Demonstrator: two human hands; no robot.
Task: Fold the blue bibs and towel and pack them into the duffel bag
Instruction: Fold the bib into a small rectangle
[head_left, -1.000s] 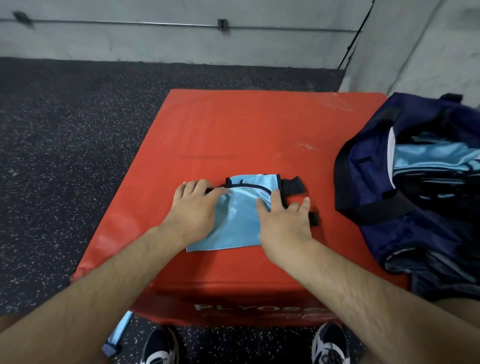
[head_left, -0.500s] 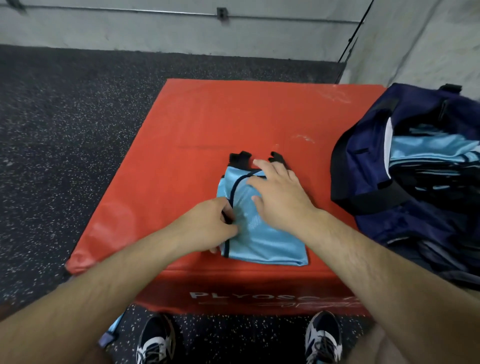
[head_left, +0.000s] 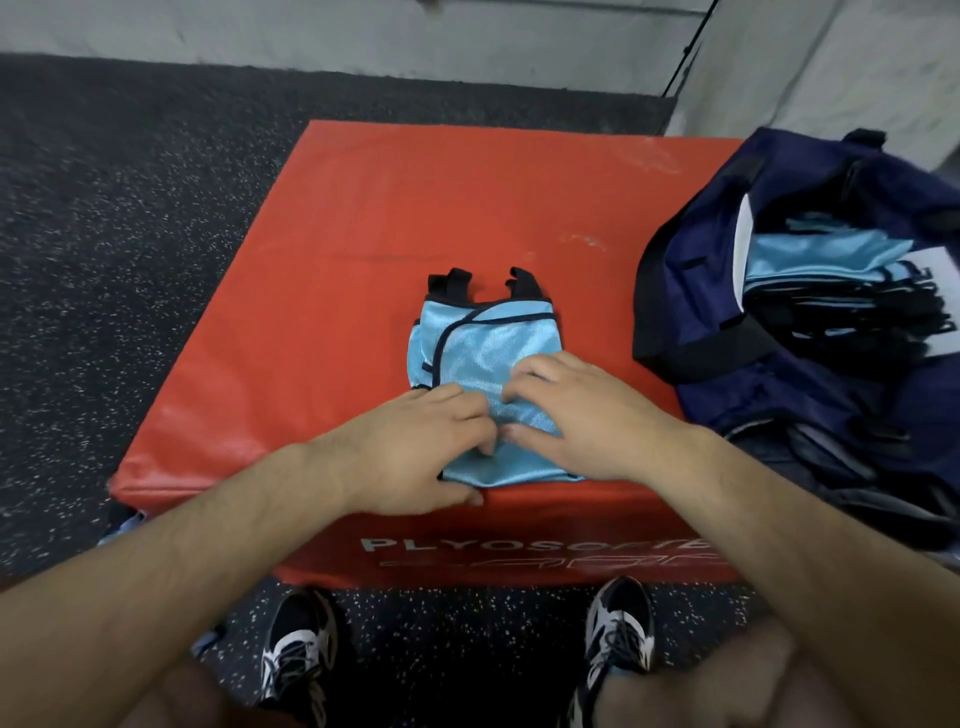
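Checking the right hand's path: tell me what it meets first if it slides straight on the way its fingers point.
The right hand points left; its fingertips would likely meet the left hand first, over the bib.

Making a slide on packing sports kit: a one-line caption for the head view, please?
Both hands press a folded blue bib on a red box beside an open duffel bag.

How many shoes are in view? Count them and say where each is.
2. One shoe is on the floor below the left arm; the other shoe is below the right arm, both before the red box.
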